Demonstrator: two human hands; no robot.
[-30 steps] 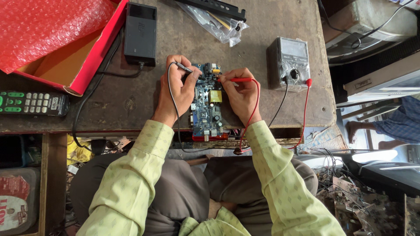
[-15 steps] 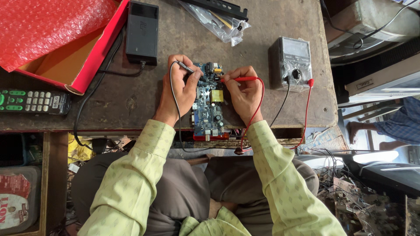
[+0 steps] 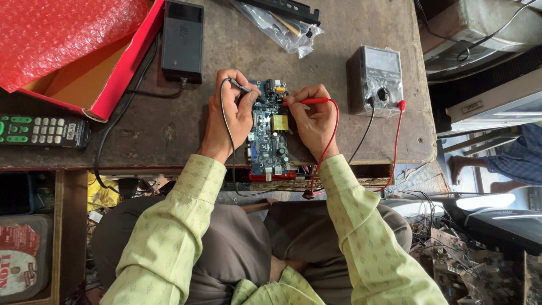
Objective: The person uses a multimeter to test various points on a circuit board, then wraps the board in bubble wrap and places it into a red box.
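While the blue circuit board (image 3: 269, 135) lies at the near edge of the desk (image 3: 339, 68), your left hand (image 3: 230, 116) has its fingers pinched shut on a black probe (image 3: 241, 87). Your right hand (image 3: 313, 118) pinches a red probe (image 3: 307, 101). Both tips touch the board's far end. A grey meter (image 3: 376, 80) sits near the right edge.

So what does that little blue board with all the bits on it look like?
The circuit board is a blue rectangle lying flat on the worn tabletop, its near end, with a red strip, at the table's front edge. It is crowded with small parts, among them a yellow block and dark ones. The left hand puts a black probe to it, the right hand a red probe.
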